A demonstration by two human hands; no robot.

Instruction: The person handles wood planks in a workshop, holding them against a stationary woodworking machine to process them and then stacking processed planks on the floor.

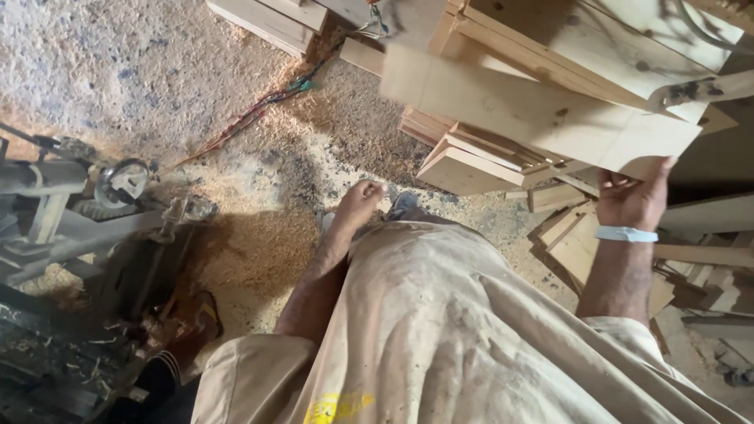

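My right hand (635, 196), with a pale band on its wrist, grips the lower right end of a light wooden board (534, 110) and holds it up in the air, slanting from upper left to lower right. My left hand (359, 202) hangs by my side with its fingers curled shut and nothing in it, above the sawdust-covered floor (259, 188). My beige, dusty garment fills the lower middle of the view.
Stacks of cut boards (463, 161) lie ahead and to the right. A woodworking machine (71, 212) with a small wheel stands at the left. Coloured cables (259, 110) run across the sawdust. More planks (267, 20) lie at the top left.
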